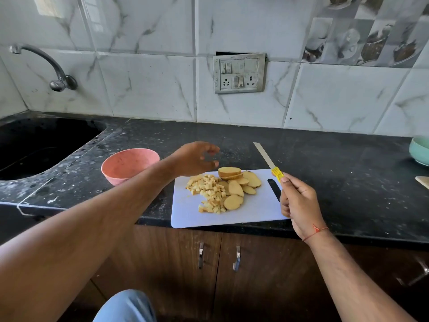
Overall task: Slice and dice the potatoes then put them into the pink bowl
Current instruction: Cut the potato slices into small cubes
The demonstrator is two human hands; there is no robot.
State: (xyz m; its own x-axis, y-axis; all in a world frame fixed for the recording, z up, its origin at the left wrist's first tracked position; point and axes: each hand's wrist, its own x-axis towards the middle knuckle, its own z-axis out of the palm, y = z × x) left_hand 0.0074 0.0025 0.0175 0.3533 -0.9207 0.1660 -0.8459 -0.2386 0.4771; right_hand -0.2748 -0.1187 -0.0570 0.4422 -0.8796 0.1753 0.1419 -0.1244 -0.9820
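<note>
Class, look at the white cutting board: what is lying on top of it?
On the cutting board lie diced potato cubes and uncut potato slices, some stacked. Whatever lies beneath the overlapping slices is covered. The right hand hides the board's right edge.

1. A black speckled counter (325,159) runs along the wall, with pale smears on its left part.
2. A dark sink (34,147) is set into the counter at far left.
3. A metal tap (46,63) comes out of the wall above the sink, its spout curving left.
4. The wall carries marbled white tiles (148,84); the upper right has picture tiles (371,31) showing crockery.
5. A grey switchboard (239,73) with sockets sits on the wall, a dark gap above it.
6. A teal bowl (420,149) stands at the right edge, partly cut off.
7. Below the counter are brown cabinet doors (185,263) with two metal handles (201,255).
</note>
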